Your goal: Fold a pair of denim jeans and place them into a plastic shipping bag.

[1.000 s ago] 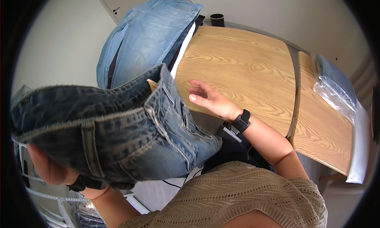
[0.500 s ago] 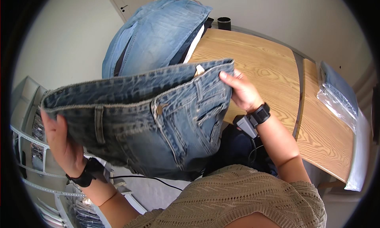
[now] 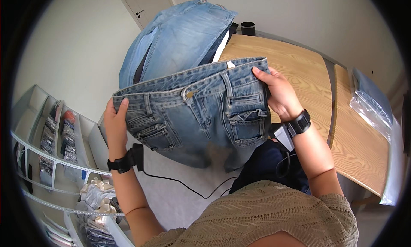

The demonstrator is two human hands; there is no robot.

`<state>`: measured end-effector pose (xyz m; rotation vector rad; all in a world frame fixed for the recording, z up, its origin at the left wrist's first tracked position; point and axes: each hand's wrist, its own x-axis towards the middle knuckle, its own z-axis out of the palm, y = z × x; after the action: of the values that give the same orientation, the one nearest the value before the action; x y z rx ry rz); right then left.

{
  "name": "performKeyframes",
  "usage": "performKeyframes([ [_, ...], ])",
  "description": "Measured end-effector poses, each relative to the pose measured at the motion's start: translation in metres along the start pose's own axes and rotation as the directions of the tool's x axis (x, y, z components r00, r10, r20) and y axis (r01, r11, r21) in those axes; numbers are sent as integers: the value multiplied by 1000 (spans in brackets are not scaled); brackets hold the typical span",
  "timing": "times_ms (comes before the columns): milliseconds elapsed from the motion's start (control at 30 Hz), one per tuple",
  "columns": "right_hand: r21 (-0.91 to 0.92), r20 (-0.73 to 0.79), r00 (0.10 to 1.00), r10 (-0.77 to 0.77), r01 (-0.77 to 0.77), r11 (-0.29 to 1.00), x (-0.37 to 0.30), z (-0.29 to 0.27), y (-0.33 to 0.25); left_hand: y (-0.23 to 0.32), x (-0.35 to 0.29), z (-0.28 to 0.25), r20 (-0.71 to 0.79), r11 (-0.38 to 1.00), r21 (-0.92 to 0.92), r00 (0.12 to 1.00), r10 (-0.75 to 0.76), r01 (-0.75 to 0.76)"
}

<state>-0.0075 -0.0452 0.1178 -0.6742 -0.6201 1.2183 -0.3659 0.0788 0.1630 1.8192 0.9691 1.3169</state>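
A pair of faded blue jeans (image 3: 188, 131) hangs in front of me, held up by the waistband. Its metal button, fly and flap pockets face me, and the legs drop below toward the floor. My left hand (image 3: 116, 118) pinches the waistband's left corner between thumb and fingers. At the right corner my right hand (image 3: 280, 92) grips the band, thumb on the front and fingers behind. A small white label (image 3: 230, 64) shows inside the back of the waistband. Both wrists wear black straps with small devices.
Lighter blue denim (image 3: 180, 41) is heaped behind the jeans, beside a wooden table (image 3: 295, 67). On the right table section lies folded denim in a clear plastic bag (image 3: 372, 101). Grey shelving (image 3: 64, 161) with bagged items stands at left. A black cable (image 3: 188, 189) runs below; a black cup (image 3: 248, 29) stands far back.
Both hands have shifted right with the jeans, the left one most. The waistband's gap has narrowed, and the front has turned to face me, showing both flap pockets.
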Motion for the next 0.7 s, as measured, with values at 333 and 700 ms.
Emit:
performKeyframes([
  [333,10,75,990,-120,120,993,-13,72,80,21,-40,156,-40,841,417,918,394,-344],
  [700,-195,104,970,-221,238,952,-13,67,93,29,-56,169,-13,839,388,908,419,-381],
])
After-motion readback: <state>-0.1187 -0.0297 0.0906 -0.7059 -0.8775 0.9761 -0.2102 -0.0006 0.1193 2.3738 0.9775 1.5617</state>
